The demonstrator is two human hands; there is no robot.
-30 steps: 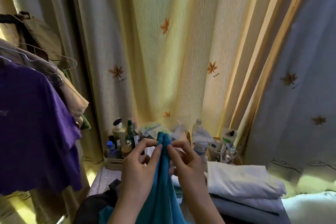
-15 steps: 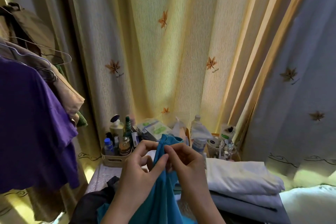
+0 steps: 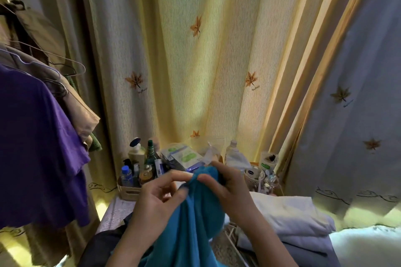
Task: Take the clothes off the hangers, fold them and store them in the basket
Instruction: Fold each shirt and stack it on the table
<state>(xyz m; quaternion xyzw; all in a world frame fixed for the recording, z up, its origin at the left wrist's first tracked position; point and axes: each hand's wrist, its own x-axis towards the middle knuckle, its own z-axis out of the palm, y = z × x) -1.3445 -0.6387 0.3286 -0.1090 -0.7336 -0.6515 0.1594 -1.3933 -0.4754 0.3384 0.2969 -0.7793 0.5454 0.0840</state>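
So that its top edges align for folding, the soft teal fabric garment [image 3: 195, 225] at six o'clock hangs pinched by the fingers [image 3: 172, 177] of left hand [image 3: 156, 208] and right hand [image 3: 231, 191]

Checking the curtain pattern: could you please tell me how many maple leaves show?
6 embroidered maple leaves: upper centre, left, right, low centre on the yellow curtain; upper and lower on the shaded right panel. Folds may hide more.

Left — hanging shirts [image 3: 32, 136]; bottle tray [image 3: 128, 193] behind garment [image 3: 191, 223]; folded bedding [image 3: 293, 217] right.
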